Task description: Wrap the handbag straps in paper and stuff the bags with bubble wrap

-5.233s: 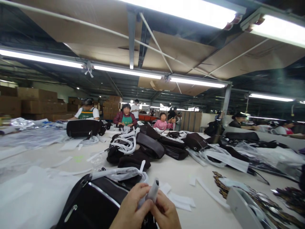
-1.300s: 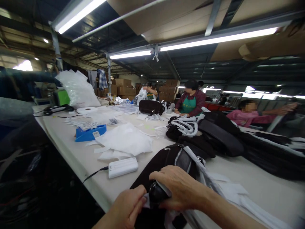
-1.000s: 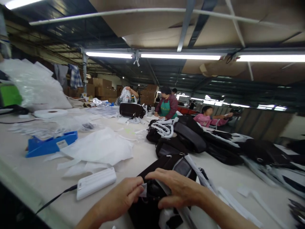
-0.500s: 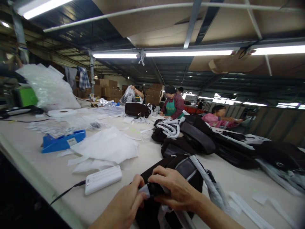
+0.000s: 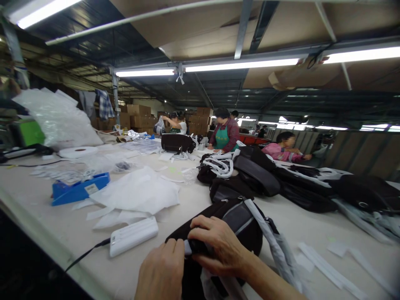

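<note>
Right here, the black bag lies on the tabletop, under and just beyond your hands, its long axis seeming to slant away from you to the right. Your right hand is nearer its main bulk, arched over it and clamped round a dark glossy piece; your left hand sits by the left edge, fingers curled onto a pale strip. That strip bridges the small gap between them. The wrapped strap trails down the bag's right side.
</note>
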